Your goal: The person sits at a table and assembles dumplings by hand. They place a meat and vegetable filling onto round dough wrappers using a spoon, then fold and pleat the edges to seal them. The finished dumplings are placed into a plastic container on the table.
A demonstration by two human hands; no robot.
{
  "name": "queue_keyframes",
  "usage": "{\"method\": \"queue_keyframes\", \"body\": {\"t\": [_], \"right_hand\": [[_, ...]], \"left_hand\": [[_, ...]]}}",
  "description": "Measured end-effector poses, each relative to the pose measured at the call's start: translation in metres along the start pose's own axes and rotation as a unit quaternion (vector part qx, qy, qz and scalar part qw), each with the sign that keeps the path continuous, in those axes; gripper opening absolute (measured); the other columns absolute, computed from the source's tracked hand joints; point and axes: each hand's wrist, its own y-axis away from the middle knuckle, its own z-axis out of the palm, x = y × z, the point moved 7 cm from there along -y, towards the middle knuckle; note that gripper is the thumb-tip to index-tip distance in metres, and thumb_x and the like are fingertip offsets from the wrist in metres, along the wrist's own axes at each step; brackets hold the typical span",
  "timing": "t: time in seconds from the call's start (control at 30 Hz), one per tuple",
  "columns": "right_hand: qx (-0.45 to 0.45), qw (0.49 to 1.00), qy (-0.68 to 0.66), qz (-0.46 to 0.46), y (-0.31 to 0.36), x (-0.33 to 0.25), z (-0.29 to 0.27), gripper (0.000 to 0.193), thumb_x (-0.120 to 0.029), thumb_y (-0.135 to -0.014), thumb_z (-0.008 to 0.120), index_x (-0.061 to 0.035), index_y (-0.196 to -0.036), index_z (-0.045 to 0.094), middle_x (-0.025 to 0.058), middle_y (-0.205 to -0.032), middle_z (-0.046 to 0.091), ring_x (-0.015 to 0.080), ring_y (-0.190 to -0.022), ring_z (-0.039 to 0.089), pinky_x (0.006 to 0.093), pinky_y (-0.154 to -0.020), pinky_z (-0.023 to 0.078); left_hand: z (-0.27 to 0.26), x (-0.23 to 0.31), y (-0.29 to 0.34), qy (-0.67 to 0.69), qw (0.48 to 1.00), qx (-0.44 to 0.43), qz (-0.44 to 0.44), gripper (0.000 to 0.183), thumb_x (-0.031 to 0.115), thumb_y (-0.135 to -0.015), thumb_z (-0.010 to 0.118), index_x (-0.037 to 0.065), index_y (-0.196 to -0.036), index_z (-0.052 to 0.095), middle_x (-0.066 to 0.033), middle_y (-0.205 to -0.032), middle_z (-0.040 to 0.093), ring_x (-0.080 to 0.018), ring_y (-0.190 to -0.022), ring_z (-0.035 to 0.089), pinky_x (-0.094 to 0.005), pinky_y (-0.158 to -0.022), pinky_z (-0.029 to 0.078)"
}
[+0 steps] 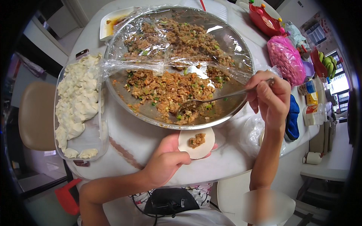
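Near the front edge of the table [226,165], the left grip [166,157] holds a round dumpling wrapper [200,151] topped with minced filling [197,140], beside the steel bowl [234,113]. The right grip [269,94] grasps a metal spoon [228,96], tip in the bowl's mince [158,88].

A home dining area: chairs [36,115] are standing around a marble-patterned table [226,165], jars [313,115] are standing at the right, and bananas [330,66] are lying beyond.

Round wrapper [197,153], filling [197,140] atop, spoon [226,96] seemingly dipped
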Motion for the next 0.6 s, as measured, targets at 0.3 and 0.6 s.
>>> {"method": "queue_keyframes", "body": {"t": [0.3,0.6], "right_hand": [[0.126,0.977,-0.077,0.155,-0.003,0.017,-0.01,0.022,-0.018,-0.098,0.056,0.0028,-0.097,0.063,0.0012,-0.064,0.056,0.0019,-0.041,0.04,0.0184,-0.031,0.029],[0.131,0.967,-0.107,0.188,-0.004,0.027,-0.021,0.021,-0.015,-0.095,0.058,0.0052,-0.097,0.064,0.0018,-0.064,0.058,0.0021,-0.044,0.043,0.0186,-0.033,0.033]], "left_hand": [[-0.003,-0.001,0.0,0.017,1.0,0.008,-0.004,0.075,-0.004,-0.067,0.045,-0.011,-0.141,0.041,-0.0202,-0.142,0.051,-0.035,-0.133,0.05,-0.0399,-0.109,0.041],[0.006,0.014,0.006,0.058,0.998,0.006,-0.024,0.083,0.001,-0.059,0.044,-0.013,-0.141,0.039,-0.0224,-0.145,0.047,-0.0375,-0.135,0.047,-0.043,-0.112,0.038]]}}
